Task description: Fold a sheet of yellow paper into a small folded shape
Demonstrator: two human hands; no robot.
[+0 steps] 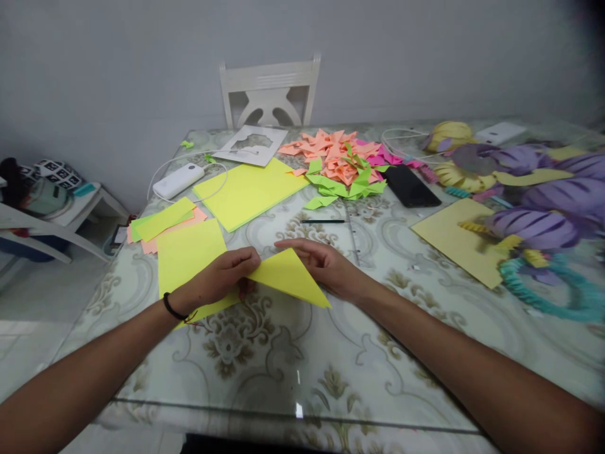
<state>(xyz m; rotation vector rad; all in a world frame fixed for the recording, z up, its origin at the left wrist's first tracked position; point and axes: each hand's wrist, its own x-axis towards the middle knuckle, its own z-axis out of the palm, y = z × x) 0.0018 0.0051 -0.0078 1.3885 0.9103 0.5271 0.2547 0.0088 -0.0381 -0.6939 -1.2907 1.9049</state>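
Yellow folded paper [292, 277], mid-frame: prob. light, stiff-ish, easily creased; hold by edges. L grip [225, 272] pinched on its left corner; R grip [331, 268] half-open by right edge, contact unclear.

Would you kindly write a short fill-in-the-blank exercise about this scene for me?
1. The left hand pinches a folded sheet of ____ paper.
2. In the paper heap, orange and pink pieces lie together with ____ ones.
3. In the picture, the black smartphone lies just to the ____ of that heap.
4. The white chair stands at the ____ edge of the table, opposite the person.

Missing words: yellow; green; right; far.
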